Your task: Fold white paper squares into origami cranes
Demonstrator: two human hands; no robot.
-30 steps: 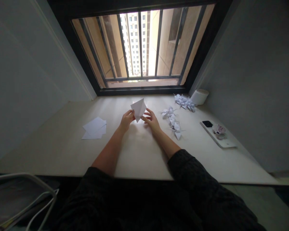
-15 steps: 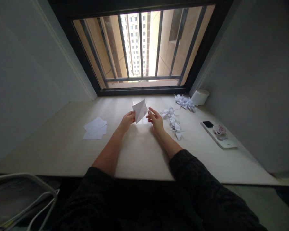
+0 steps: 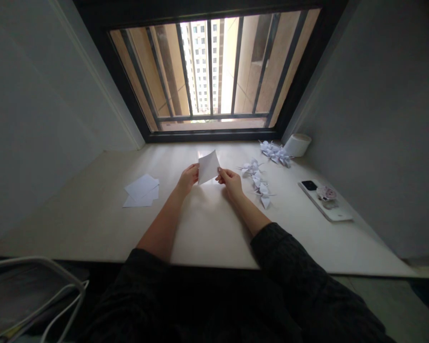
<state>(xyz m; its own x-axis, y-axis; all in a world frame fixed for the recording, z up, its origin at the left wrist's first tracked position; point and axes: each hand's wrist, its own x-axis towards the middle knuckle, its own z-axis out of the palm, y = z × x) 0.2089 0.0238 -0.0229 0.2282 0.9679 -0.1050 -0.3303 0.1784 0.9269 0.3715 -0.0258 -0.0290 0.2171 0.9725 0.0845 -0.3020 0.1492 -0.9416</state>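
A small white folded paper (image 3: 208, 166) is held up above the pale desk (image 3: 207, 228), in front of the window. My left hand (image 3: 188, 178) pinches its left edge. My right hand (image 3: 229, 180) pinches its lower right edge, fingers curled. Both hands are closed on the paper, which tilts with one corner pointing up and to the right.
A few white sheets (image 3: 142, 189) lie to the left. Several folded paper cranes (image 3: 258, 180) trail to the right, with more (image 3: 274, 152) near a white cup (image 3: 297, 144). A white phone with a sticker (image 3: 324, 199) lies at far right. A barred window (image 3: 210, 71) is ahead.
My right hand has closed onto the paper's right edge; one second ago its fingers were more spread. The paper has turned from a point-up diamond to a flatter tilt.
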